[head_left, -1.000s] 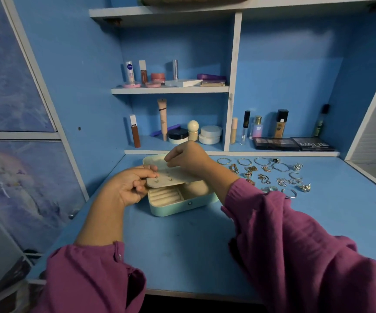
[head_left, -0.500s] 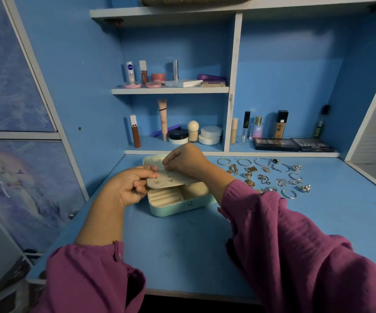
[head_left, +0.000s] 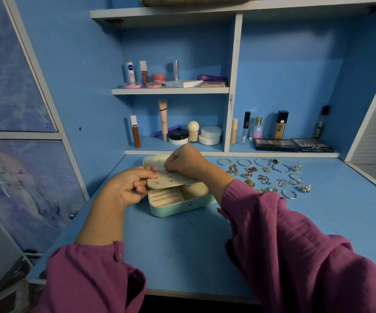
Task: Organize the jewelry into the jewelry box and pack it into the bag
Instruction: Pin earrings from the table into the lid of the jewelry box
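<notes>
The mint jewelry box sits open on the blue surface. The left hand grips its cream earring panel; the right hand pinches down onto it. Loose jewelry lies just right.

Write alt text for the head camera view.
A person's left hand holds a cream earring panel over an open mint jewelry box while the right hand works at the panel. Loose rings and bangles lie right of it on a blue desk.
</notes>
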`<state>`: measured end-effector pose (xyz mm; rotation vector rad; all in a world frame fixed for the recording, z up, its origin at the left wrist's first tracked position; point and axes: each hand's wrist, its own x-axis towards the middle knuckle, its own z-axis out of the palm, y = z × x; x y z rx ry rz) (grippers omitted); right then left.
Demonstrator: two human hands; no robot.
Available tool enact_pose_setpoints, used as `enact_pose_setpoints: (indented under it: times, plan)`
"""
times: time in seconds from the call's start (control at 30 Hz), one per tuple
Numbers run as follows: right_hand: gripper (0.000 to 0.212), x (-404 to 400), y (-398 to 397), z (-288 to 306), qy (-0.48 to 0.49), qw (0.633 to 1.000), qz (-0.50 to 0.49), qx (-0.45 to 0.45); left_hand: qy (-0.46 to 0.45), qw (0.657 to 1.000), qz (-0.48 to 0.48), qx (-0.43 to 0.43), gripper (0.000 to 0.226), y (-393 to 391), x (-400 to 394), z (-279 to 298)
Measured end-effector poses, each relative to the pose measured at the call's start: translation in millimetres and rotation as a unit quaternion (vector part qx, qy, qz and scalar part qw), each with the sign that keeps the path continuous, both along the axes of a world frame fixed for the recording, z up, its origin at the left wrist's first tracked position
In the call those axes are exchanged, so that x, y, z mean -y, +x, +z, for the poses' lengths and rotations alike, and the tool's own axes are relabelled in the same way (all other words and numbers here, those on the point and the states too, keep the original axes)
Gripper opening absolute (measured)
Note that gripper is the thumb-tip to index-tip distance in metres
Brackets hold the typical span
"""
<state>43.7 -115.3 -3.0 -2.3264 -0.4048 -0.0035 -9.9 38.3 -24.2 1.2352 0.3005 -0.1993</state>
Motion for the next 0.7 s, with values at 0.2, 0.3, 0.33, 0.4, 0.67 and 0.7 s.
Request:
enact_pose_setpoints:
  times: [0.2, 0.3, 0.33, 0.4, 0.67, 0.7]
  plan:
    - [0.026, -1.8, 0.5, 8.0, -0.054, 0.998, 0.007, -0.018, 0.003, 1.0, -0.009, 0.004, 0.019, -0.7, 0.9, 0.8]
    - [0.021, 0.9, -1.4, 11.3, -0.054, 0.998, 0.017, -0.015, 0.001, 1.0, -0.011, 0.006, 0.02, 0.3, 0.1, 0.4]
    - [0.019, 1.7, -2.5, 11.7, -0.051, 0.999, 0.017, -0.008, 0.0, 1.0, -0.01, 0.005, 0.02, 0.6, -0.4, 0.0]
    - [0.018, 2.7, -5.0, 11.5, -0.054, 0.998, 0.02, 0.012, -0.001, 1.0, -0.012, 0.004, 0.02, 1.0, -0.7, -0.5]
    - [0.02, -1.2, -6.3, 12.2, -0.1, 0.994, 0.043, 0.026, 0.0, 1.0, -0.011, 0.003, 0.02, 0.7, -0.6, -0.3]
    - [0.02, -1.3, -6.5, 12.6, -0.105, 0.993, 0.046, 0.025, 0.0, 1.0, -0.011, 0.002, 0.02, 0.5, -0.5, -0.1]
